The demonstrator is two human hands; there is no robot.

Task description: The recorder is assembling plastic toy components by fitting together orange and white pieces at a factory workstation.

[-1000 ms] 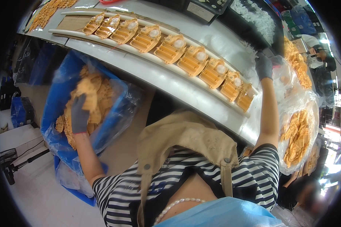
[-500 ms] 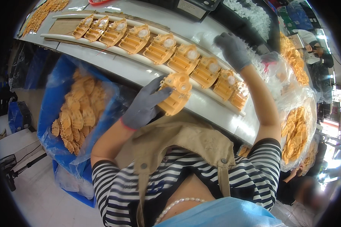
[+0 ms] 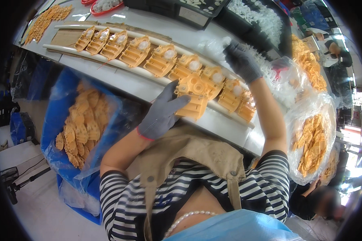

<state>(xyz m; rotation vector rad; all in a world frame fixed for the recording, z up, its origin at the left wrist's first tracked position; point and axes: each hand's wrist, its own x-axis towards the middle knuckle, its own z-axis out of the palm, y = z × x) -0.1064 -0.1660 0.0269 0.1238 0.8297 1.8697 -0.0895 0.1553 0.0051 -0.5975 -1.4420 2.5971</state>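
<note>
In my gloved left hand [image 3: 161, 111] is an orange plastic housing [image 3: 194, 96], tilted above the near rail, thumb across its face. Its round recess shows no clear disc. My gloved right hand [image 3: 243, 62] reaches to the loose clear plastic parts [image 3: 211, 47] beyond the rails. Its fingers are curled, and a pale piece shows at the tips; whether they grip it is hard to make out. Behind the held piece, a row of orange housings [image 3: 161, 60] lies across two white rails [image 3: 62, 47], many with a clear round disc set in.
A blue bin [image 3: 54, 108] lined with plastic holds orange housings at left. Black trays [image 3: 265, 24] of clear and white parts stand at the back. Clear bags [image 3: 330, 116] of orange pieces are at right, near other people. More orange pieces [image 3: 48, 20] lie far left.
My right hand has moved slightly left and its fingers have curled down among the clear parts. The held housing has turned a little and shifted right. The view has shifted slightly.
</note>
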